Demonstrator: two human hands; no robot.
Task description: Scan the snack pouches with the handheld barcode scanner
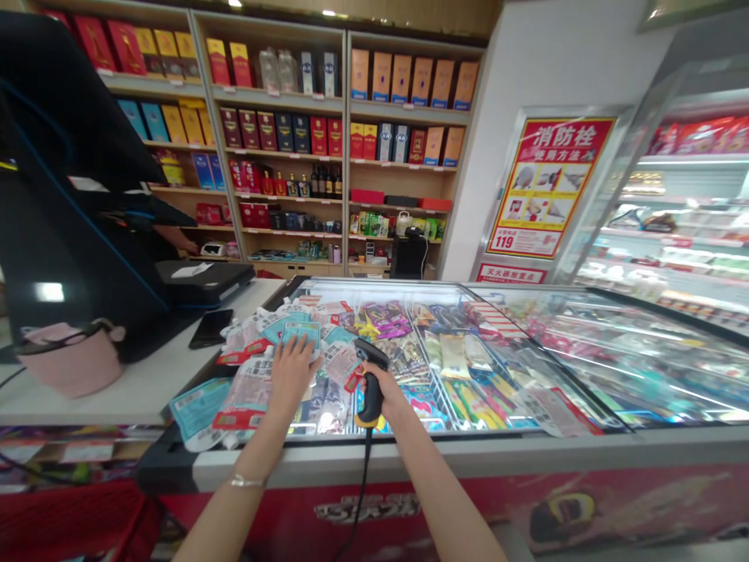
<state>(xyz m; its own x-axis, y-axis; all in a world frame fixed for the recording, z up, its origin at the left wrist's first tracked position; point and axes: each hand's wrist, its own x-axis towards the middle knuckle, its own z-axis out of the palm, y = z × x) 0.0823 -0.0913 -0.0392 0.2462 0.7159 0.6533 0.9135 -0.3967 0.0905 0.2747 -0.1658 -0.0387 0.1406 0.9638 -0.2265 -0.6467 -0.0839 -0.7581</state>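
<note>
Black and yellow, the corded barcode scanner (370, 404) sits in the right hand (387, 388), whose fingers curl around its handle, while at nine o'clock from it the left hand (292, 367), fingers slightly spread, lies over a teal pouch (305, 331) amid piled pouches (243, 386), a dark phone (211, 328) at that hand's ten o'clock.

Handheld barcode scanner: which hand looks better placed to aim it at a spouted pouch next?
Probably the right hand: it grips the handheld barcode scanner, close to the spouted pouches. The left hand lies on top of the pouches instead.
</note>
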